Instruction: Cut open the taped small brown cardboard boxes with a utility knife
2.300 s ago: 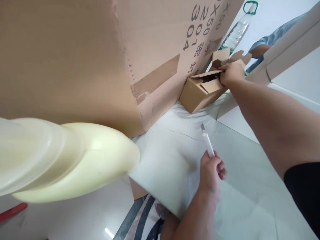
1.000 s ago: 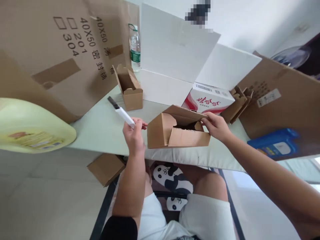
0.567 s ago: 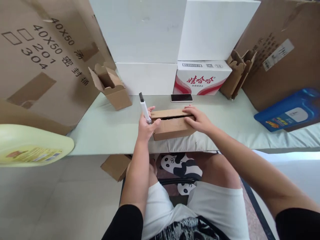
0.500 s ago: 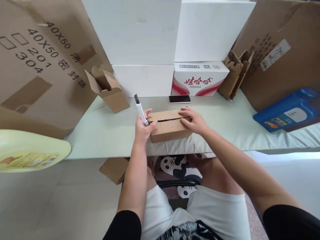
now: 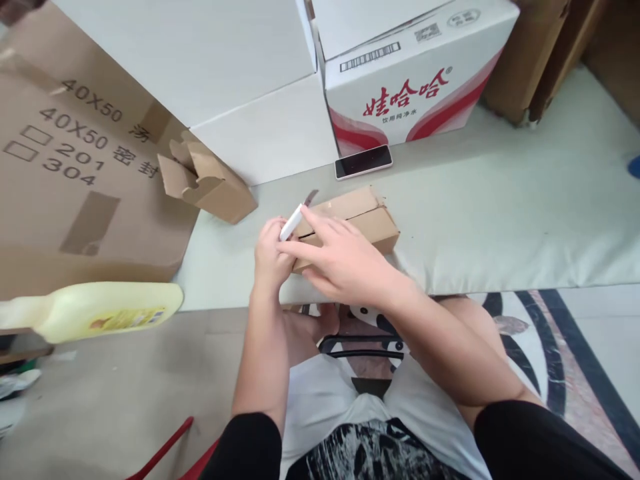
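Observation:
A white box cutter (image 5: 291,223), its dark blade extended, slants up out of my left hand (image 5: 271,257), whose fingers are closed around its lower end. That hand is beside the left end of a small brown cardboard box (image 5: 383,230), which lies on the pale cloth with a seam along its top. My right hand (image 5: 345,260) reaches across the front of the box toward the cutter. Its fingers are spread, with the tips at the cutter's handle; a firm grip does not show. The right hand and forearm hide part of the box.
An open small carton (image 5: 215,190) stands on the cloth-covered table (image 5: 480,220) to the left. A phone (image 5: 364,162) lies before the red-and-white box (image 5: 405,107). White cartons (image 5: 270,150) form the back. A pale yellow bottle (image 5: 117,310) is at the left edge.
My right hand has left the box's right side and moved left to the cutter. The cutter now tilts to the right instead of left. The view has shifted and turned.

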A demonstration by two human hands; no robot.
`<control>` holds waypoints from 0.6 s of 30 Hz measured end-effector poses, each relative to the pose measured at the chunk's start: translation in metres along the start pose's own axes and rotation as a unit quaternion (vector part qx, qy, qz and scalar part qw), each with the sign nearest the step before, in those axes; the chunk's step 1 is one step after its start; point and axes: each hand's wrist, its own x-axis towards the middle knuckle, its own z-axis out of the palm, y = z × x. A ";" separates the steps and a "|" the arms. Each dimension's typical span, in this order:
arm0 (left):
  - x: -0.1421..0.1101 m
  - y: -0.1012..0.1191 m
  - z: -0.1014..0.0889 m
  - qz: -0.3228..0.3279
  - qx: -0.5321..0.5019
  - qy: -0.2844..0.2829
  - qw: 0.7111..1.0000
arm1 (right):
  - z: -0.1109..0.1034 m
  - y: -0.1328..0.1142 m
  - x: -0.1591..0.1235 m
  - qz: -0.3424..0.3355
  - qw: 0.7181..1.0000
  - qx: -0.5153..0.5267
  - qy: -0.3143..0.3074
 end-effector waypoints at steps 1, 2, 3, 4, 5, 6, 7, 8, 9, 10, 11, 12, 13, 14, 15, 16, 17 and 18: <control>-0.001 0.003 0.000 -0.005 0.011 0.001 1.000 | 0.005 -0.003 0.002 0.026 1.000 0.004 0.002; -0.003 0.005 0.001 -0.008 0.019 0.005 1.000 | 0.010 -0.003 0.004 0.058 0.998 0.007 0.008; -0.006 0.007 0.002 -0.007 0.023 0.010 1.000 | 0.014 -0.003 0.005 0.088 0.996 0.009 0.014; -0.009 0.009 0.002 -0.005 0.025 0.011 1.000 | 0.016 -0.002 0.006 0.113 0.993 0.008 0.019; -0.011 0.010 0.002 -0.004 0.025 0.011 1.000 | 0.018 -0.001 0.006 0.130 0.991 0.005 0.021; -0.014 0.010 0.002 -0.004 0.024 0.008 1.000 | 0.019 0.001 0.005 0.135 0.991 0.002 0.020; -0.017 0.011 0.002 -0.005 0.023 0.001 1.000 | 0.019 0.002 0.005 0.133 0.991 0.003 0.016; -0.020 0.011 0.003 -0.007 0.020 -0.007 1.000 | 0.019 0.004 0.004 0.127 0.992 0.009 0.013; -0.022 0.012 0.003 -0.012 0.011 -0.011 1.000 | 0.018 0.005 0.002 0.119 0.993 0.018 0.011; -0.025 0.012 0.005 -0.018 -0.004 -0.011 1.000 | 0.017 0.007 0.001 0.110 0.993 0.030 0.010; -0.027 0.012 0.007 -0.024 -0.025 -0.009 0.999 | 0.016 0.009 -0.001 0.102 0.994 0.044 0.013; -0.028 0.013 0.009 -0.030 -0.049 -0.008 0.998 | 0.015 0.011 -0.003 0.096 0.993 0.060 0.022; -0.030 0.013 0.012 -0.034 -0.072 -0.009 0.997 | 0.013 0.013 -0.005 0.092 0.992 0.074 0.037; -0.031 0.014 0.014 -0.037 -0.089 -0.012 0.995 | 0.012 0.016 -0.008 0.093 0.990 0.087 0.057; -0.032 0.015 0.016 -0.037 -0.097 -0.020 0.994 | 0.010 0.018 -0.011 0.097 0.988 0.096 0.078; -0.033 0.016 0.017 -0.039 -0.098 -0.030 0.994 | 0.007 0.021 -0.014 0.103 0.984 0.104 0.097; -0.034 0.017 0.017 -0.041 -0.095 -0.041 0.994 | 0.005 0.023 -0.018 0.110 0.981 0.111 0.113; -0.036 0.019 0.015 -0.041 -0.088 -0.051 0.994 | 0.002 0.025 -0.021 0.115 0.978 0.119 0.125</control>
